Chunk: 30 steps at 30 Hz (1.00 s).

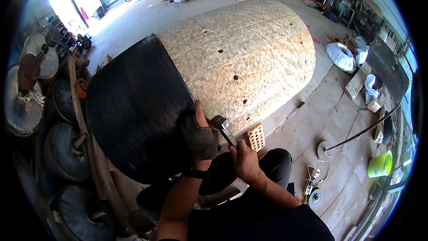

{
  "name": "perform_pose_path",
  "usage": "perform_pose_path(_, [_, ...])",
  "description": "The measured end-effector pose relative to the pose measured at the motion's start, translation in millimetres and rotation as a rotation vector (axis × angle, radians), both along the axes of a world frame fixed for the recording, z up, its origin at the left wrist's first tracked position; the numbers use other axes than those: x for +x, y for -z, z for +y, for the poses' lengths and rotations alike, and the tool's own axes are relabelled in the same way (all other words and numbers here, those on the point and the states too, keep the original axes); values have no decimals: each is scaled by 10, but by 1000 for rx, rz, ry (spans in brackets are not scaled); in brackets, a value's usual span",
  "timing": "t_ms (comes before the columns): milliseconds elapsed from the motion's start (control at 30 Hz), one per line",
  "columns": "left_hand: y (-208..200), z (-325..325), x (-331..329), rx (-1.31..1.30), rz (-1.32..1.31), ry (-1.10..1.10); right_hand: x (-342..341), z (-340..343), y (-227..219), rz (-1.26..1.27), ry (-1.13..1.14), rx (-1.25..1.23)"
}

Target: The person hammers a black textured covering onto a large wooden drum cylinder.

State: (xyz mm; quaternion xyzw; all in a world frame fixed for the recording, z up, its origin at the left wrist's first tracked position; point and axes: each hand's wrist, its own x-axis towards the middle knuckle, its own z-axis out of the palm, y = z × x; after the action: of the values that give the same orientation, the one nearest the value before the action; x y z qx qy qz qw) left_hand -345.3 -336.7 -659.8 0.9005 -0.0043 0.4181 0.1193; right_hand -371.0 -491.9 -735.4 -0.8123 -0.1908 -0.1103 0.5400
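Note:
A big barrel-shaped drum point(254, 58), its pale speckled wood-like surface dotted with dark holes, lies across the middle. Black ridged sheeting point(133, 102) wraps its left end. My left hand point(200, 138), in a dark fingerless glove, rests at the sheeting's right edge. One bare finger stretches out along that edge; the other fingers are hard to see against the black. In my right hand point(245, 160) is a hammer point(224, 129), gripped by its handle. Its metal head is just right of my left hand, close to the drum.
Round dark drums or discs point(67, 151) and a long wooden beam point(84, 129) crowd the left. A perforated brick point(256, 137) stands against the drum's near side. At right are an angle grinder point(315, 197) with its cord, a lime-green bucket point(380, 164) and a white sack point(341, 57).

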Motion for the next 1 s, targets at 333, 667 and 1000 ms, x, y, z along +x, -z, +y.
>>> perform_pose_path(333, [-97, -78, -32, 53, -59, -35, 51, 12, 24, 0, 15, -39])
perform_pose_path(667, [112, 63, -276, -17, -45, 45, -21, -46, 33, 26, -11, 124])
perform_pose_path(1000, [1370, 113, -1211, 127, 436, 228, -77, 78, 151, -48, -61, 265])
